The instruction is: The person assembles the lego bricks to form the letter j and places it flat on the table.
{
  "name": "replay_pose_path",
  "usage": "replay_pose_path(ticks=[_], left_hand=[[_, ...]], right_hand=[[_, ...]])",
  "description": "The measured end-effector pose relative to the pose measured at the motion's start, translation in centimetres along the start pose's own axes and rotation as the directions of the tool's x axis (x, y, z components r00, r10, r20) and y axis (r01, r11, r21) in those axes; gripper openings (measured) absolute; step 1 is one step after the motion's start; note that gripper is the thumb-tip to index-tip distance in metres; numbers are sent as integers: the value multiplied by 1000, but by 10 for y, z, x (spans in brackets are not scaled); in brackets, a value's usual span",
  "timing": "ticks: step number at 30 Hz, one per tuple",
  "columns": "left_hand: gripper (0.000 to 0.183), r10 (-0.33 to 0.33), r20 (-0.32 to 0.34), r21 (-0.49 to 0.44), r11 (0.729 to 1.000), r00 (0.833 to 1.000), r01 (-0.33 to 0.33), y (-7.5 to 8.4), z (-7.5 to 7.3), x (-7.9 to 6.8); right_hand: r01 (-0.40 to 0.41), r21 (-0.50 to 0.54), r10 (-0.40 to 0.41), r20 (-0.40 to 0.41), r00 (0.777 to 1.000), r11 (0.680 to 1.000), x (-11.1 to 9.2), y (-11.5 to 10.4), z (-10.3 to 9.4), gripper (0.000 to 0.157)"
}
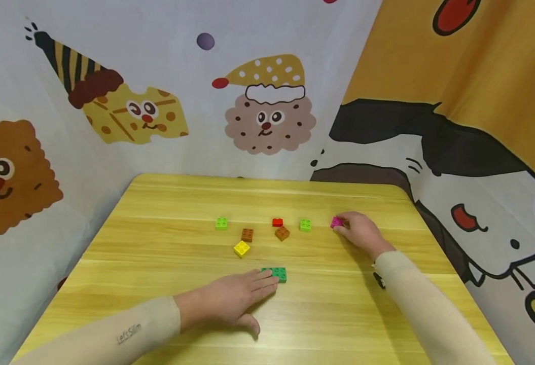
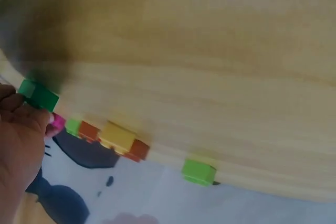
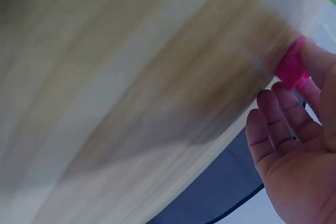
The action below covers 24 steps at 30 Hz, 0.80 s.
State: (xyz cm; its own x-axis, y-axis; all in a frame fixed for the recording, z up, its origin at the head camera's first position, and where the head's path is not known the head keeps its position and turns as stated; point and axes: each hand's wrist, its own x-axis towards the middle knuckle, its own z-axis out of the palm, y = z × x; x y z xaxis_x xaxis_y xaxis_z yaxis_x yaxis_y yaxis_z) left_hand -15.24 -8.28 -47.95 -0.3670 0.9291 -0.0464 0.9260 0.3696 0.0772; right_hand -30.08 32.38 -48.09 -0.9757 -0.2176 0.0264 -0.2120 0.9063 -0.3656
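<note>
Magenta brick (image 1: 336, 221) pinched in the right hand (image 1: 362, 234), green brick (image 1: 282, 275) under the left fingers

The magenta brick is at the far right end of the scattered toy bricks, toward the back of the wood-grain table (image 1: 340, 324). The right thumb and forefinger grasp it; in the right wrist view the other three fingers are bent loosely, clear of it. Whether the brick touches the tabletop, I cannot tell.

The left hand (image 1: 230, 296) is palm down nearer the front, its fingers released and fairly straight, the thumb spread away. The fingertips cover the left part of the long green brick, whose right-hand studs show.

Just left of the magenta brick is a lime brick (image 1: 305, 225), then a red brick (image 1: 277, 222) with a turned brown brick (image 1: 282, 233) close in front of it. Farther left, a second brown brick (image 1: 247, 234) sits behind a yellow brick (image 1: 242, 249), and another lime brick (image 1: 221, 223) stands apart at the left end.

Both arms wear cream sleeves (image 1: 424, 299). Behind the table hangs a cloth (image 1: 167, 45) printed with cartoon figures.
</note>
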Motion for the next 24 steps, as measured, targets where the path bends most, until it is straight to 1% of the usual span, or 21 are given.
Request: replay_pose_path(ticks=[4,7,10,12,15,18,21,24], left_hand=[[91,-64,-10,-49,997,998,63,-21,-2,9],[84,-102,-31,-49,994,994,101,-38,-4,14],[81,-123,-38,-46,992,992,121,-50,-5,16],[81,-122,-40,-37,992,992,121,-55,-4,16],[83,-116,-43,-27,993,992,115,-58,-3,16],[84,-112,-48,-25,994,993,111,-59,-4,17],[85,-111,-46,-25,994,993,110,-59,-6,18],[87,-112,-33,-23,994,993,111,-58,-7,18]], right_hand=[[-1,8,1,-8,1000,1000,3,-11,2,48],[18,59,-16,-32,999,998,4,-27,3,48],[74,136,-68,-51,996,988,3,-52,4,47],[137,172,-129,-52,990,976,0,-73,6,45],[246,174,-244,-35,969,954,-6,-102,10,42],[336,152,-341,5,940,929,-13,-123,19,40],[406,113,-412,43,910,907,-18,-135,29,40],[458,67,-461,48,886,886,-20,-138,39,40]])
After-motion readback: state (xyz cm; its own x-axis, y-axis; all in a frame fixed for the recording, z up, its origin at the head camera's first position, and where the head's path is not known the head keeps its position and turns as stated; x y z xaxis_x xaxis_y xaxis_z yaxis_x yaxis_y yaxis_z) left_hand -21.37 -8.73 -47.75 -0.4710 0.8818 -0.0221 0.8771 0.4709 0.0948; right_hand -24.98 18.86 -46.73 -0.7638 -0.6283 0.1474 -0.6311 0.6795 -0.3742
